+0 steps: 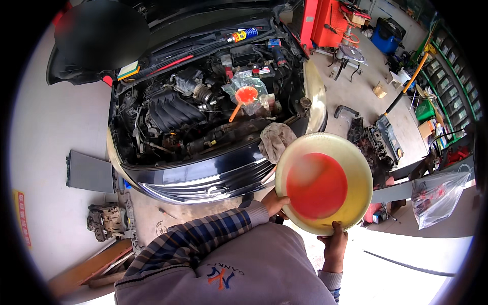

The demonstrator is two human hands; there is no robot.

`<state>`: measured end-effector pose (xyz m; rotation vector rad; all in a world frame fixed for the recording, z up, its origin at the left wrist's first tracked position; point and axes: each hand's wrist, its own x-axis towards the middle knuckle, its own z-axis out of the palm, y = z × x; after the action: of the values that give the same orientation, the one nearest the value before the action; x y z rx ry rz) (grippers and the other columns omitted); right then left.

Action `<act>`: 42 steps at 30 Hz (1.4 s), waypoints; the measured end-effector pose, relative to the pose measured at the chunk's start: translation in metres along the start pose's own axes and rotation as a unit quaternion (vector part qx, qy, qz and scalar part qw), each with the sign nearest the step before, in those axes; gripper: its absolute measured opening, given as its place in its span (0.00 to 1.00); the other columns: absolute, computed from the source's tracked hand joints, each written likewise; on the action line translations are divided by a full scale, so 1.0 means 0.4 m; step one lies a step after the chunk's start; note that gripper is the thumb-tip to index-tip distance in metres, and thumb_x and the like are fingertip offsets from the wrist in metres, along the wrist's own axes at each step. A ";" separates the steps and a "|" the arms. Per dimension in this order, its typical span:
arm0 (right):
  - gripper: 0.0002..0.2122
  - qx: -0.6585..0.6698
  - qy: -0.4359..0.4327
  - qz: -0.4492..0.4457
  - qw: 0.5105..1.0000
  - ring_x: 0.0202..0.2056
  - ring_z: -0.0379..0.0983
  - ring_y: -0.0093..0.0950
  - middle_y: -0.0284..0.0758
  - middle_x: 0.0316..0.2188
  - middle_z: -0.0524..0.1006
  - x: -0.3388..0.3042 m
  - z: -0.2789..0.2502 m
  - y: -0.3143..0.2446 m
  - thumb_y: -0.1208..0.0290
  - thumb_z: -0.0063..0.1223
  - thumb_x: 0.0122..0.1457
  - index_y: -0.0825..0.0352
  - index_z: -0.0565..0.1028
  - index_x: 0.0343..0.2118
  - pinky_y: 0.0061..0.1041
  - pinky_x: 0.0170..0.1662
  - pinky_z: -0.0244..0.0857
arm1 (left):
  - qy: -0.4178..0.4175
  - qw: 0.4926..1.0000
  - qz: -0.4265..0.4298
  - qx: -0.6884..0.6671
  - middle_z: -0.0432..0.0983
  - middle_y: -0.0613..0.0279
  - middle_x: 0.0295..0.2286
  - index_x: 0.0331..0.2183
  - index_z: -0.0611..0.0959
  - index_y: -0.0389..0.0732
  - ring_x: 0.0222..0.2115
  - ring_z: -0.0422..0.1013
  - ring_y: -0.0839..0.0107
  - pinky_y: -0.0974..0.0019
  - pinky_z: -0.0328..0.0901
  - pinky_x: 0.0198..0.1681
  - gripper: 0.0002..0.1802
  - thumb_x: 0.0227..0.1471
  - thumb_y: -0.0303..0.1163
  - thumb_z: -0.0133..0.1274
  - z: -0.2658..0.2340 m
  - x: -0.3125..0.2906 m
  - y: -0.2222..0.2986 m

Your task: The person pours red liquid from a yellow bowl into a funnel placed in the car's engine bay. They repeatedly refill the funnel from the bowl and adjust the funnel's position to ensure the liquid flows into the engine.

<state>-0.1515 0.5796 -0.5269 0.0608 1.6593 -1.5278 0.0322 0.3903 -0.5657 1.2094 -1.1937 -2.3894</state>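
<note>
Both my hands hold a pale yellow plastic basin in front of the car's right front corner. A pool of what looks like red liquid lies inside it, toward the left side. My left hand grips the rim at the lower left. At the bottom edge my right hand has its thumb over the rim, its other fingers mostly hidden below. Just beyond the basin, a dirty grey rag lies on the car's front edge.
The black car's engine bay is open. In it, an orange-handled round scoop or funnel lies on clear plastic sheeting. A blue-yellow spray can rests near the windscreen. Engine parts and a clear bag are at right.
</note>
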 end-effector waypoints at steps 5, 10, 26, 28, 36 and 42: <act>0.14 0.010 -0.037 0.007 0.999 0.18 0.75 0.26 0.40 0.27 0.77 0.021 -0.034 -0.005 0.67 0.48 0.63 0.75 0.69 0.44 0.28 0.23 0.78 | 0.034 0.999 0.033 0.004 0.76 0.45 0.41 0.55 0.68 0.33 0.33 0.79 0.52 0.58 0.79 0.26 0.27 0.53 0.28 0.50 0.020 -0.007 -0.032; 0.14 0.001 -0.061 -0.010 0.998 0.18 0.74 0.25 0.40 0.25 0.77 0.048 -0.052 -0.027 0.66 0.49 0.63 0.73 0.69 0.44 0.28 0.22 0.78 | 0.050 0.998 0.044 -0.023 0.77 0.44 0.41 0.55 0.68 0.33 0.33 0.80 0.52 0.58 0.79 0.26 0.28 0.52 0.29 0.51 0.042 -0.003 -0.046; 0.13 -0.052 -0.083 0.001 0.995 0.16 0.72 0.23 0.37 0.21 0.76 0.110 -0.013 -0.056 0.66 0.50 0.63 0.73 0.70 0.42 0.28 0.22 0.79 | 0.070 0.994 0.064 -0.060 0.77 0.42 0.40 0.55 0.66 0.30 0.30 0.80 0.51 0.58 0.79 0.25 0.27 0.54 0.28 0.47 0.016 0.011 -0.041; 0.13 -0.054 -0.085 0.001 0.995 0.16 0.72 0.23 0.37 0.21 0.76 0.117 0.011 -0.057 0.66 0.50 0.63 0.73 0.70 0.42 0.28 0.22 0.79 | 0.069 0.994 0.063 -0.061 0.77 0.42 0.41 0.55 0.66 0.30 0.30 0.80 0.51 0.58 0.79 0.25 0.27 0.54 0.28 0.47 -0.003 0.019 -0.032; 0.13 -0.064 -0.063 -0.008 0.996 0.15 0.72 0.23 0.37 0.20 0.75 0.110 0.137 -0.079 0.66 0.50 0.63 0.73 0.70 0.42 0.29 0.22 0.79 | 0.038 0.996 0.064 -0.050 0.77 0.44 0.41 0.56 0.65 0.31 0.29 0.80 0.53 0.60 0.79 0.24 0.29 0.54 0.29 0.48 -0.106 0.049 0.054; 0.12 -0.089 -0.022 -0.022 0.996 0.16 0.73 0.23 0.37 0.22 0.76 0.083 0.259 -0.132 0.66 0.48 0.64 0.72 0.70 0.42 0.29 0.23 0.79 | 0.020 0.998 0.049 -0.017 0.77 0.45 0.41 0.56 0.66 0.32 0.31 0.80 0.55 0.63 0.78 0.23 0.28 0.53 0.29 0.48 -0.179 0.046 0.170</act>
<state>-0.1457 0.4636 -0.4930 -0.1039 1.7650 -1.3965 0.0630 0.2962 -0.5500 1.1556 -1.1669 -2.2938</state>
